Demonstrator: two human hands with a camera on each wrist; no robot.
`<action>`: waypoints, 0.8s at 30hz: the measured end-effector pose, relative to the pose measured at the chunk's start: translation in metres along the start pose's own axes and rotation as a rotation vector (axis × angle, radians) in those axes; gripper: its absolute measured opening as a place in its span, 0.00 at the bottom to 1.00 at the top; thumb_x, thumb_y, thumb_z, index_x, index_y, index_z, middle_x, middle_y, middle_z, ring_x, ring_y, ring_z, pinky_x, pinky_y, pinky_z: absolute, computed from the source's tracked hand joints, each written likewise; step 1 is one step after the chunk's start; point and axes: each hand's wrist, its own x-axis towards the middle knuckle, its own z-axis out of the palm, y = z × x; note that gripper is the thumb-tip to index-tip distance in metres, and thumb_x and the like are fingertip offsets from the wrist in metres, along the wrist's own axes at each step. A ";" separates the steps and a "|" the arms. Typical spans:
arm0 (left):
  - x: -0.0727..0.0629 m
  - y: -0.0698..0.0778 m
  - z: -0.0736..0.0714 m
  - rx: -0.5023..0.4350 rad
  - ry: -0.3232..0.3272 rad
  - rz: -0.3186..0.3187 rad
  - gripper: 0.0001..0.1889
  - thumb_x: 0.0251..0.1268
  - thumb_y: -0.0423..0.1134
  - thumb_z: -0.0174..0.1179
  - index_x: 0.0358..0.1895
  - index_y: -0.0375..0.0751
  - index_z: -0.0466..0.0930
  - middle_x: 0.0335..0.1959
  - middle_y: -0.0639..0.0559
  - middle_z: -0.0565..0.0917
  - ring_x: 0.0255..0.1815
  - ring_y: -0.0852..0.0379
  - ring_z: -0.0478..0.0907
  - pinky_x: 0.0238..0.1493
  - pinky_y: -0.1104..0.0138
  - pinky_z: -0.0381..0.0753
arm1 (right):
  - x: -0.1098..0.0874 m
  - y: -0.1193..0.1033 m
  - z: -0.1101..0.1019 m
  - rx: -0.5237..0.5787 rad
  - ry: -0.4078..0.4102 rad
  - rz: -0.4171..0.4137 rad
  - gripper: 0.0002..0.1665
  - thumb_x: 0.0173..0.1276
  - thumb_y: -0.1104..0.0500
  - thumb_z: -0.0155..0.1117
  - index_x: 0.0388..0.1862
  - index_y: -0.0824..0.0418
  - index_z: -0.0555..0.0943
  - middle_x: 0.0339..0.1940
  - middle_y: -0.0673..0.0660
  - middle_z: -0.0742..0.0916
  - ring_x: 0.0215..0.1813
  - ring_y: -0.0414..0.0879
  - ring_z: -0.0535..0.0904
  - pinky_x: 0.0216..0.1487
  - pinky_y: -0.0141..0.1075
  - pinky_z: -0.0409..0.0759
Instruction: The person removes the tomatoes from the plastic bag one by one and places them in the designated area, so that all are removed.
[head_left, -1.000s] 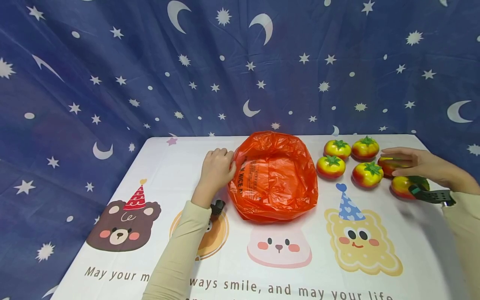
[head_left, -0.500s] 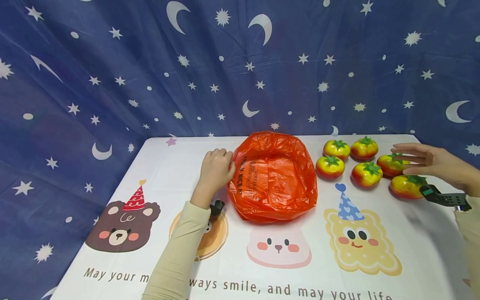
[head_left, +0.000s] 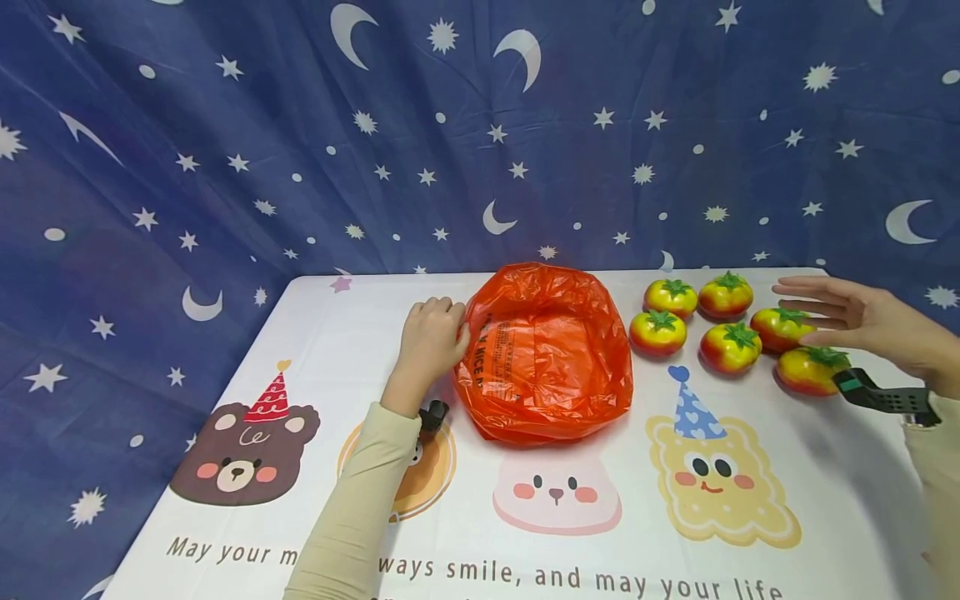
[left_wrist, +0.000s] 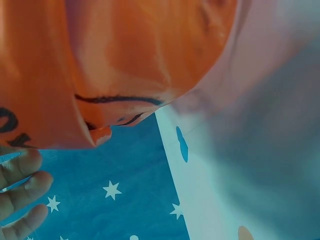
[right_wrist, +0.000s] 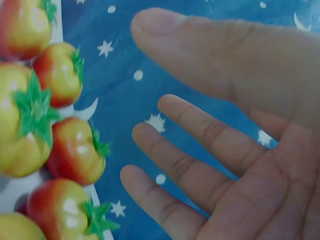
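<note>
In the head view my left hand (head_left: 431, 337) holds the left rim of a red plastic bag (head_left: 555, 358), which stands with its mouth spread open. The left wrist view shows the bag (left_wrist: 135, 55) close up, with several fingertips (left_wrist: 32, 185) below its edge; the thumb's contact is hidden. My right hand (head_left: 877, 321) hovers beside the rightmost yellow-and-red tomatoes (head_left: 810, 371), fingers extended and holding nothing. Several tomatoes with green leafy tops sit in a cluster right of the bag. In the right wrist view, the open palm (right_wrist: 265, 195) is apart from the tomatoes (right_wrist: 77, 150).
A white tablecloth (head_left: 360, 542) printed with cartoon faces and lettering covers the table. Behind it hangs a dark blue curtain (head_left: 420, 208) with moons and stars, close to the table's back edge. Black wrist mounts (head_left: 885, 398) are worn near both hands.
My right hand has drawn back to the right and slightly up from over the tomatoes, uncovering the rightmost ones. The left hand and the bag have kept their places.
</note>
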 end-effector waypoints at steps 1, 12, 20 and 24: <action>0.000 0.000 0.000 -0.001 0.002 0.000 0.06 0.56 0.37 0.59 0.29 0.37 0.79 0.24 0.45 0.79 0.27 0.47 0.76 0.33 0.56 0.74 | 0.000 -0.003 0.001 0.000 0.008 -0.013 0.43 0.60 0.66 0.64 0.72 0.57 0.57 0.49 0.19 0.65 0.46 0.09 0.62 0.38 0.18 0.74; 0.003 0.000 0.003 -0.009 -0.013 -0.014 0.06 0.56 0.37 0.58 0.28 0.37 0.79 0.25 0.45 0.80 0.28 0.47 0.77 0.33 0.57 0.74 | 0.006 -0.041 0.023 0.102 0.026 -0.136 0.41 0.60 0.70 0.63 0.71 0.60 0.60 0.53 0.25 0.72 0.51 0.15 0.70 0.40 0.19 0.76; 0.004 0.001 0.005 -0.007 -0.009 -0.027 0.07 0.56 0.38 0.58 0.26 0.38 0.78 0.24 0.46 0.80 0.27 0.47 0.76 0.34 0.56 0.74 | 0.017 -0.069 0.044 0.131 0.046 -0.136 0.37 0.63 0.64 0.62 0.70 0.56 0.62 0.60 0.37 0.75 0.52 0.16 0.70 0.43 0.17 0.75; 0.002 0.002 0.004 0.008 -0.020 -0.048 0.08 0.56 0.40 0.58 0.24 0.40 0.76 0.23 0.47 0.79 0.28 0.47 0.76 0.35 0.56 0.74 | 0.023 -0.086 0.056 0.096 0.071 -0.109 0.38 0.63 0.59 0.63 0.71 0.55 0.60 0.67 0.57 0.72 0.61 0.31 0.73 0.47 0.20 0.76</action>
